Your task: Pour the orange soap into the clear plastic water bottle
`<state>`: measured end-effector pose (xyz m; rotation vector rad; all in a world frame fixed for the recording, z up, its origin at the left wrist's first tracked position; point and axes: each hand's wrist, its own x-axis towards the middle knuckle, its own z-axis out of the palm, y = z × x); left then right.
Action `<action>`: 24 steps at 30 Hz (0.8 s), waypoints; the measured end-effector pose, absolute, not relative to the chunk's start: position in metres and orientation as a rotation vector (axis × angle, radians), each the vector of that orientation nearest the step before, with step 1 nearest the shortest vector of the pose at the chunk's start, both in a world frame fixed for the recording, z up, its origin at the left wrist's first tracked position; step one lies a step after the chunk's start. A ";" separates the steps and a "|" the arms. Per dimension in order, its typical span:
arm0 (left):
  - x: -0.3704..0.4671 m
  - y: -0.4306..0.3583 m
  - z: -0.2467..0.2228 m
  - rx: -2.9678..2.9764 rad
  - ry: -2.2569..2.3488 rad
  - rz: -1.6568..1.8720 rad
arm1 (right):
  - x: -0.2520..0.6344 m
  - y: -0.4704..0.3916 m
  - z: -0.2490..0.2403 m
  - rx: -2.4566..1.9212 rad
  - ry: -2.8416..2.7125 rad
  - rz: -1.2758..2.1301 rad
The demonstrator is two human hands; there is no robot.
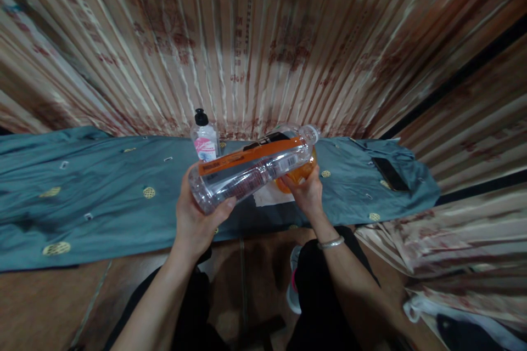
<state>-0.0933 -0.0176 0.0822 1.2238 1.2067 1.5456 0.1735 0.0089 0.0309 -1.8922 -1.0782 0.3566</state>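
Note:
A clear plastic bottle (251,167) with an orange and black label is tilted above the cloth, its uncapped-looking mouth up to the right. No coloured liquid shows inside it. My left hand (201,219) is wrapped round its base, thumb across the near side. Below the neck end, my right hand (307,192) curls up against the bottle, its fingertips partly hidden. Just behind that hand is a rounded, see-through orange container (307,170), largely covered by the bottle and hand. White paper (272,196) lies beneath them.
Left of the bottle stands a pump bottle (206,145) with a black top and pink label. A dark phone (389,174) rests on the right part of the teal patterned cloth (102,192). Pleated curtains (247,49) rise behind and at the right.

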 end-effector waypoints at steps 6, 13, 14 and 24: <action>-0.093 -0.017 0.080 1.234 1.206 1.572 | 0.175 0.010 0.029 -1.862 -1.101 0.353; -0.093 -0.015 0.076 1.246 1.203 1.574 | 0.176 0.010 0.026 -1.865 -1.096 0.354; -0.093 -0.015 0.075 1.247 1.206 1.581 | 0.176 0.010 0.026 -1.863 -1.098 0.356; -0.093 -0.014 0.075 1.236 1.196 1.592 | 0.176 0.008 0.028 -1.856 -1.090 0.375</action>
